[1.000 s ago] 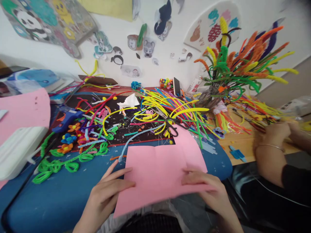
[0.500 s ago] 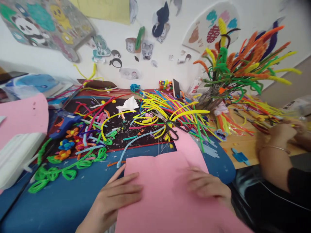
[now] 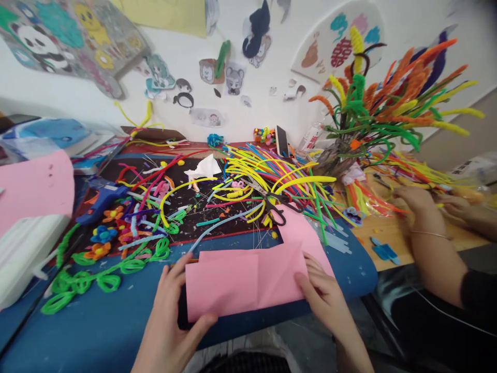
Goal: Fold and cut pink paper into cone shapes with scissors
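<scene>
Left hand (image 3: 166,311): open and curved around the left end of the pink sheet (image 3: 233,285); fingertips at its upper left corner, thumb apart from them near the lower edge. Firmness of contact cannot be told. Right hand (image 3: 324,295): pinches the right end, thumb in front, fingers partly hidden behind.

Pink sheet: lower center of the frame, doubled over, a near panel lying against a slightly higher back layer. A faint upright crease crosses the near panel; the right part shows a slanting ripple. Judgement: the fold is loose, layers not fully lined up, so it could spring open or skew if the grip slackens.

Just beyond, a second pink piece (image 3: 301,230) lies on the blue tabletop (image 3: 89,331), partly behind the sheet. Black-handled scissors (image 3: 267,196) rest at its upper end, against a heap of colored pipe cleaners (image 3: 256,160). A pale blue pipe cleaner (image 3: 209,229) curves down toward the left fingertips.

Left of the frame: green looped strand (image 3: 108,282), blue glue gun (image 3: 103,194), white case (image 3: 31,254). Upper right: pipe-cleaner bouquet (image 3: 404,98). Right edge: another person's arm (image 3: 435,248).
</scene>
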Action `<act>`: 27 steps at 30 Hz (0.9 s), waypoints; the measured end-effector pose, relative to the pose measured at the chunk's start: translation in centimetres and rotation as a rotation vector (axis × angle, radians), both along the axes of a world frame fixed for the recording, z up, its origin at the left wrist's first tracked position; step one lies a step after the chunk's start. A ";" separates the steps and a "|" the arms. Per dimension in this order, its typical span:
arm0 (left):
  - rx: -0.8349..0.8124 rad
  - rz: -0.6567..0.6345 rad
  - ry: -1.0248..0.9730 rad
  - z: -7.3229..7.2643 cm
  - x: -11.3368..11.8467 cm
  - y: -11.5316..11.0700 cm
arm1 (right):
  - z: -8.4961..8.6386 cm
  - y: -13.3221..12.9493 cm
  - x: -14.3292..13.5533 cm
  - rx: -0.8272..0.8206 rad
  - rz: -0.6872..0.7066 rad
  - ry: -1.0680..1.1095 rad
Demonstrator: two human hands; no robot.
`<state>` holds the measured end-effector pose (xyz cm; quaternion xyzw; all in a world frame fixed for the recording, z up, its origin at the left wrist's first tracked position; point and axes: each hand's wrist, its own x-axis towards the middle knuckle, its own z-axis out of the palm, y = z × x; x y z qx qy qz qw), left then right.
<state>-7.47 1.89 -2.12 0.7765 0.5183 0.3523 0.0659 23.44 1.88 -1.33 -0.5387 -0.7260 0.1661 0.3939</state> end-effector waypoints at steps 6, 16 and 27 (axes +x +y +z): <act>0.249 -0.115 0.208 1.9 4.4 -1.0 | -1.4 -0.7 -0.6 -0.108 -0.232 -0.073; 0.237 -0.311 0.358 -0.4 6.0 0.0 | -1.0 -0.6 -0.8 -0.017 0.151 -0.528; 0.249 -0.272 0.280 -1.3 5.6 -1.0 | -0.6 -0.5 -1.5 0.097 0.302 -0.671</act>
